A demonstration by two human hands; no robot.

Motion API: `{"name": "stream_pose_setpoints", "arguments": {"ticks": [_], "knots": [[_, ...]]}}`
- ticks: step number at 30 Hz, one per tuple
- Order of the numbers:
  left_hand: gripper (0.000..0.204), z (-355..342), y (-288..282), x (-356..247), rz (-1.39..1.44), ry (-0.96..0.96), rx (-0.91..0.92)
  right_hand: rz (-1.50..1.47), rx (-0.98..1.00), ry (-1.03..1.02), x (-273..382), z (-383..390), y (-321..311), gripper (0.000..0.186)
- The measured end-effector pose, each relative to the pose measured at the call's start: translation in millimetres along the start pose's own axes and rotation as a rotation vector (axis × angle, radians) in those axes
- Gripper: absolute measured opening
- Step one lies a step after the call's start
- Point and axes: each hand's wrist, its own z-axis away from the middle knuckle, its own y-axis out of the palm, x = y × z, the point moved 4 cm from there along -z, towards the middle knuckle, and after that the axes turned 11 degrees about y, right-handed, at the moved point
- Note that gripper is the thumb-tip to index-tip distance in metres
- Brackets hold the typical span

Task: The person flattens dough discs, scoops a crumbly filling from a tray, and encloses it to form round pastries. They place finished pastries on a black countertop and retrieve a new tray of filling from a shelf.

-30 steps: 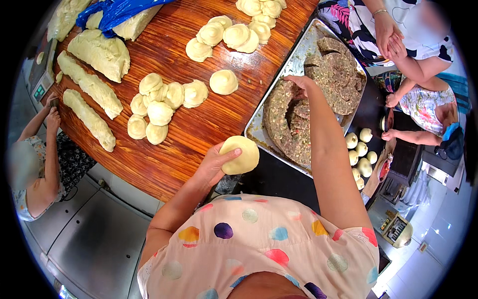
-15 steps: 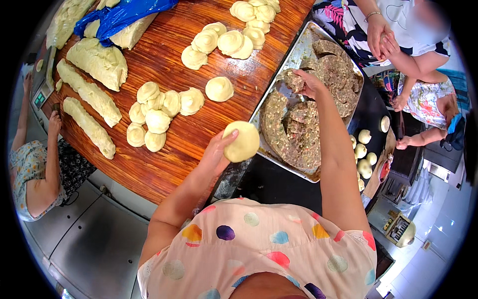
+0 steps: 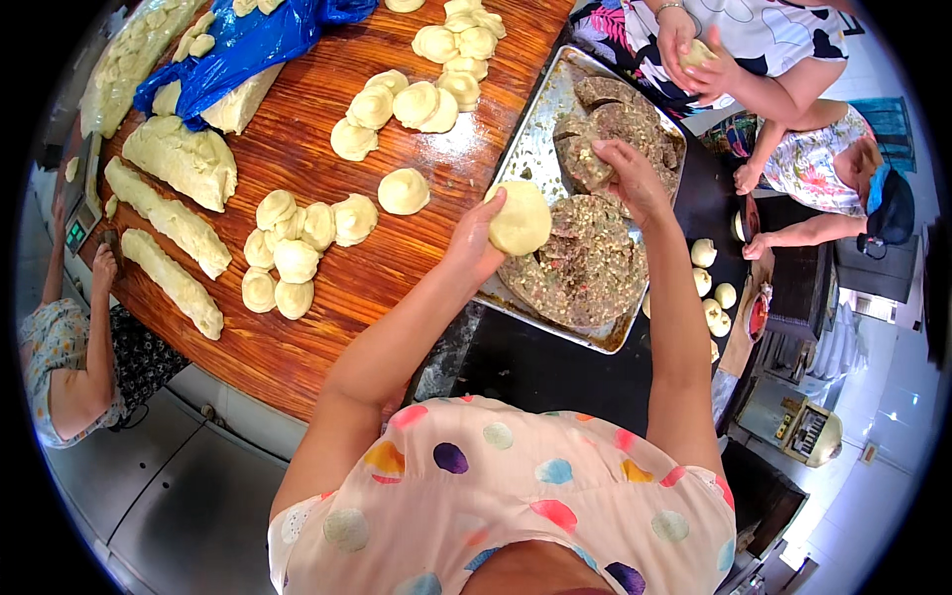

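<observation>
A round, flat dough wrapper (image 3: pixel 520 218) rests in my left hand (image 3: pixel 474 240), thumb over its edge, above the near left side of a metal tray (image 3: pixel 535 149). My right hand (image 3: pixel 635 180) is closed on a lump of meat filling (image 3: pixel 583 164), over the tray. Beneath both hands lies the main mass of brown, speckled filling (image 3: pixel 585 278), piled along the tray's right and near sides. Left of my left hand, a single dough round (image 3: pixel 404 190) sits on the wooden table (image 3: pixel 367 283).
Clusters of dough rounds (image 3: pixel 297 260), long dough rolls (image 3: pixel 171 283) and a blue plastic bag (image 3: pixel 228 64) over dough cover the table's left. Filled buns (image 3: pixel 703 253) stand right of the tray. Two co-workers are at the far right; another person's arm (image 3: pixel 102 317) shows at left.
My left hand has carried the dough wrapper rightward and up, over the tray's edge. My right hand keeps hold of the filling, its lump now looking larger. The co-worker's hands at top right have shifted.
</observation>
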Motion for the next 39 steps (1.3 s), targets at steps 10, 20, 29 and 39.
{"name": "stream_pose_setpoints", "arguments": {"ticks": [10,20,29,39], "knots": [[0.025,5.2,58.2,12.7,-0.001,0.11,0.181,0.745,-0.611,-0.81,-32.6,102.8,87.0,0.043],[0.041,65.7,91.7,18.8,0.042,-0.052,0.154,-0.706,-0.229,-0.457,-55.7,143.0,70.2,0.054],[0.031,106.0,91.2,66.3,-0.213,0.244,0.261,-0.875,-0.468,-0.52,-69.3,170.0,78.9,0.029],[0.031,99.2,65.2,64.7,-0.265,-0.007,0.195,-0.887,-0.296,-0.443,-85.7,179.7,69.7,0.072]]}}
